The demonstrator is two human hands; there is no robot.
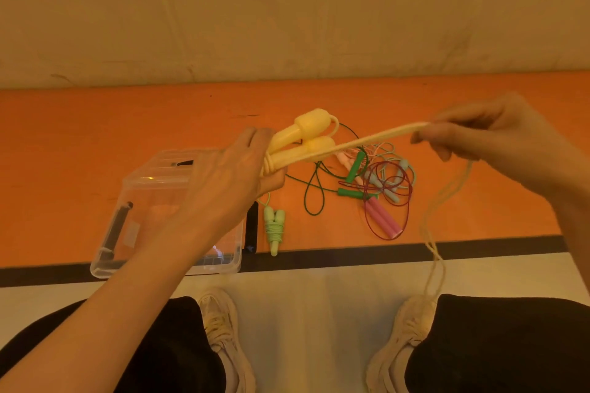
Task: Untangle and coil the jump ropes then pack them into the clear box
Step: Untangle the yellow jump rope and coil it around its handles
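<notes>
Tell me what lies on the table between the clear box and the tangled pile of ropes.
Head view: a coiled light-green jump rope lies between the clear box and the tangled pile.

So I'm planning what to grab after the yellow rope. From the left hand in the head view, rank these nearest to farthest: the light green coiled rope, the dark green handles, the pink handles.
1. Light green coiled rope, just below the left hand.
2. Dark green handles, to its right, in the tangle.
3. Pink handles, farthest right, toward the table's near edge.

Left hand [236, 169] grips yellow handles [306, 140]; right hand [485, 134] pinches cord [376, 137].
</notes>
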